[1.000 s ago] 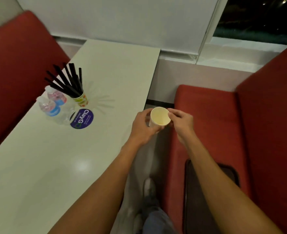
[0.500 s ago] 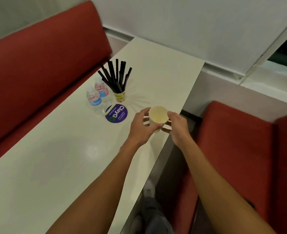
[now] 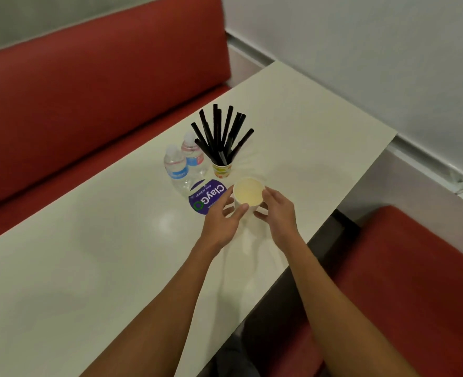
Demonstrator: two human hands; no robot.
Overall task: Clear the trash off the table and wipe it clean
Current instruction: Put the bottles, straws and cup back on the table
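- Cream-white table (image 3: 88, 268), smooth and glossy, with a soft glare of light on it. It is a long rectangle, and its far end meets a pale wall (image 3: 361, 50).
- A red padded bench (image 3: 88, 91) runs along the left side. A second red bench (image 3: 415, 281) sits to the right, across a dark gap.
- The paper cup (image 3: 248, 191) is plain and round, mouth up, pale inside. It is over the table toward the right edge, just beside a round purple sticker (image 3: 207, 200) lying flat on the top. I cannot tell whether its base touches the table.
- My left hand (image 3: 220, 224) curls round the cup's left side, thumb at the near rim.
- My right hand (image 3: 279, 213) grips the opposite side, fingers curled against the wall of the cup.
- Just behind it a small printed cup (image 3: 221, 170) stands upright, stuffed with black straws (image 3: 222, 131) that fan outward.
- Two clear plastic bottles (image 3: 175, 170) with pale caps and blue-banded labels stand side by side, left of the straw cup.
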